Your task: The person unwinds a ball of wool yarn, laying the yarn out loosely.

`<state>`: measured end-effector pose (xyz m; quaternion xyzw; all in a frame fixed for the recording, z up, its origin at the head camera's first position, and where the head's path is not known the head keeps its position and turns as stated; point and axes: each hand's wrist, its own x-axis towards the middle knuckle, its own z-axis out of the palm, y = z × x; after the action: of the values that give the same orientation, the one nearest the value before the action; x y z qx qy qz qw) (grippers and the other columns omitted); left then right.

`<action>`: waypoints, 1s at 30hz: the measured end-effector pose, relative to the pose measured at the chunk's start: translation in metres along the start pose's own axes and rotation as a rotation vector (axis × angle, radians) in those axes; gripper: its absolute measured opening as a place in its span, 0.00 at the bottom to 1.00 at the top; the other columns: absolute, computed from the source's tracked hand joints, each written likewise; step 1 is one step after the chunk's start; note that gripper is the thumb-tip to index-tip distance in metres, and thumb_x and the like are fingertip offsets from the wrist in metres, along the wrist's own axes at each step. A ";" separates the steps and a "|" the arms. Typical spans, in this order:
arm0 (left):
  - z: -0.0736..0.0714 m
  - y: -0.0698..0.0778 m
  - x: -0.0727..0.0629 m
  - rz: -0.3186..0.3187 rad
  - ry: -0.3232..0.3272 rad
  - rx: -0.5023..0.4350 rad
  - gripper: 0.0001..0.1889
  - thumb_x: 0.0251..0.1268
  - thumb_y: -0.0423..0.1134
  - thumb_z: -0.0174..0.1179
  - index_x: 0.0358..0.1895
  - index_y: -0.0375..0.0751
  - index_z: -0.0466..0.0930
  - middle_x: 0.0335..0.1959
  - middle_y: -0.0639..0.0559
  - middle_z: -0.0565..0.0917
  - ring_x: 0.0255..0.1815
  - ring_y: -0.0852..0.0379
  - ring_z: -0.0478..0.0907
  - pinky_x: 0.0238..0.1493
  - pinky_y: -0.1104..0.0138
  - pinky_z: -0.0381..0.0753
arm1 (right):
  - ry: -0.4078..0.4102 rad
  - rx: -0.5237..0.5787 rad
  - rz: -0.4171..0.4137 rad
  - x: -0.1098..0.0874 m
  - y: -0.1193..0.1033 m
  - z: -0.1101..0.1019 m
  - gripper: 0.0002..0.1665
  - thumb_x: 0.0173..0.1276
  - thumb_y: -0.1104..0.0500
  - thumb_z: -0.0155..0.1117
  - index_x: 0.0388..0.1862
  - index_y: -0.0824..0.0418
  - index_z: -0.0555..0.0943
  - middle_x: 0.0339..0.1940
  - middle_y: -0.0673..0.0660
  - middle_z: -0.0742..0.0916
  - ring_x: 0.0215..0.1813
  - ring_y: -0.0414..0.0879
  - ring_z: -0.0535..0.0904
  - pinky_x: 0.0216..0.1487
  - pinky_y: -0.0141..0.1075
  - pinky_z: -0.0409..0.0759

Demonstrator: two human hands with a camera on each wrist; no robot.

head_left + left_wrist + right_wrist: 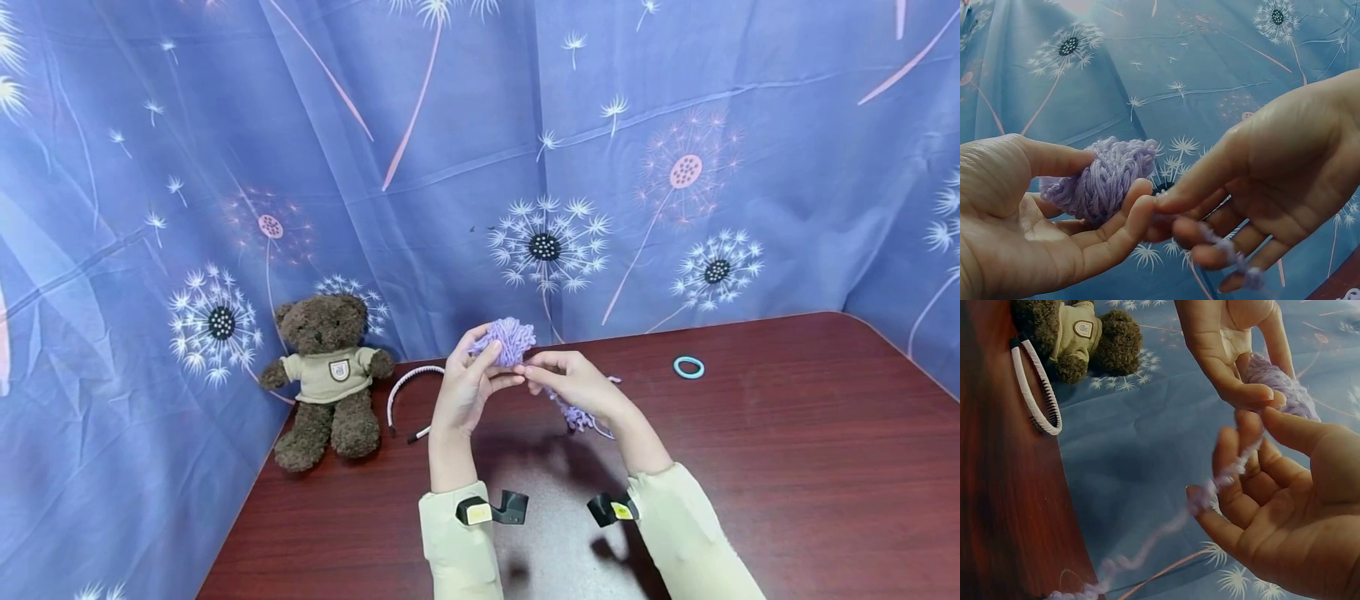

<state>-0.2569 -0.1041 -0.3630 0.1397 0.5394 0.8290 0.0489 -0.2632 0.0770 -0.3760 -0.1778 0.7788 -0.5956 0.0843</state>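
Observation:
A bundle of purple yarn (512,340) is held up above the table by my left hand (467,385), thumb on one side and fingers on the other. Close beside it, my right hand (576,382) pinches a strand of the yarn between thumb and fingertip. In the left wrist view the wound loops of the yarn bundle (1107,178) show plainly. From my right hand a crinkled yarn strand (1210,490) runs over the fingers and down to the table. A loose heap of purple yarn (579,417) lies there, partly hidden behind my right hand.
A brown teddy bear (324,379) in a beige shirt sits at the table's left. Next to it lies a white headband (401,387). A turquoise ring (688,367) rests at the back right of the dark red table (795,467). A blue dandelion-print curtain (465,167) hangs behind.

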 end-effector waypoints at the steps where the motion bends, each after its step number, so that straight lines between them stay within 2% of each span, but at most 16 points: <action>1: 0.000 0.000 0.000 0.000 0.002 0.001 0.15 0.74 0.29 0.44 0.60 0.37 0.65 0.31 0.56 0.86 0.27 0.60 0.85 0.34 0.67 0.86 | 0.012 0.001 0.001 0.000 0.000 0.000 0.18 0.72 0.54 0.57 0.46 0.69 0.81 0.27 0.48 0.84 0.28 0.37 0.75 0.27 0.30 0.73; 6: -0.001 0.002 -0.001 -0.002 0.007 0.001 0.15 0.73 0.29 0.45 0.60 0.39 0.65 0.31 0.56 0.86 0.27 0.59 0.85 0.34 0.66 0.86 | 0.111 0.039 -0.021 0.000 0.003 -0.008 0.18 0.73 0.57 0.57 0.49 0.72 0.80 0.24 0.46 0.80 0.25 0.37 0.72 0.24 0.30 0.72; 11: -0.004 0.003 -0.001 0.002 0.021 -0.004 0.14 0.73 0.29 0.44 0.59 0.38 0.65 0.33 0.56 0.85 0.27 0.58 0.85 0.34 0.66 0.86 | 0.224 0.070 -0.032 -0.003 0.004 -0.020 0.20 0.73 0.57 0.57 0.52 0.74 0.79 0.24 0.44 0.80 0.29 0.33 0.75 0.28 0.28 0.72; 18: -0.006 0.003 0.000 0.006 0.033 -0.024 0.13 0.72 0.28 0.44 0.56 0.39 0.67 0.37 0.52 0.83 0.28 0.57 0.84 0.37 0.65 0.86 | 0.279 0.168 -0.016 -0.007 0.003 -0.032 0.20 0.74 0.56 0.56 0.51 0.74 0.79 0.24 0.38 0.81 0.31 0.32 0.78 0.36 0.26 0.77; 23: -0.007 0.002 0.000 0.003 0.065 0.001 0.13 0.71 0.29 0.47 0.55 0.40 0.69 0.35 0.53 0.83 0.27 0.58 0.83 0.35 0.66 0.85 | 0.302 0.229 -0.016 -0.010 0.004 -0.039 0.10 0.73 0.56 0.57 0.44 0.59 0.83 0.26 0.36 0.83 0.32 0.32 0.78 0.38 0.24 0.79; 30: -0.010 0.002 -0.001 0.011 0.097 0.016 0.13 0.71 0.29 0.49 0.55 0.41 0.71 0.35 0.53 0.84 0.27 0.58 0.83 0.35 0.65 0.86 | 0.346 0.261 -0.023 -0.015 0.009 -0.054 0.06 0.73 0.52 0.58 0.40 0.47 0.83 0.30 0.34 0.84 0.34 0.30 0.79 0.43 0.23 0.81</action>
<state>-0.2589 -0.1134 -0.3650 0.1030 0.5471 0.8305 0.0169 -0.2699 0.1332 -0.3707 -0.0695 0.6961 -0.7138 -0.0352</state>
